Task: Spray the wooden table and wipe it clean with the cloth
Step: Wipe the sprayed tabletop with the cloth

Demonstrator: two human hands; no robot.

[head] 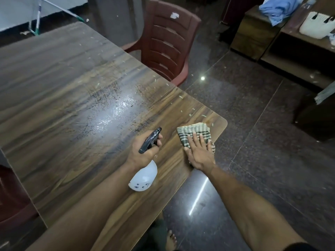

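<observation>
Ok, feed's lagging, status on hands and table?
Left hand grips white spray bottle. Right hand flat on striped cloth. Wooden table wet, unobstructed.

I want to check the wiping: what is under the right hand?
The right hand presses flat on a folded striped cloth at the wooden table corner. The tabletop beneath the cloth is hidden.

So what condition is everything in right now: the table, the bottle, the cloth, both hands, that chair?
Wooden table: wet shiny patch mid-surface, pale crumbs scattered.
Spray bottle: tilted, held off the table.
Left hand: grips the bottle's black trigger head.
Striped cloth: folded, flat near the table corner.
Right hand: flat, pressing the cloth.
Plastic chair: upright, unoccupied, beside the table.
</observation>
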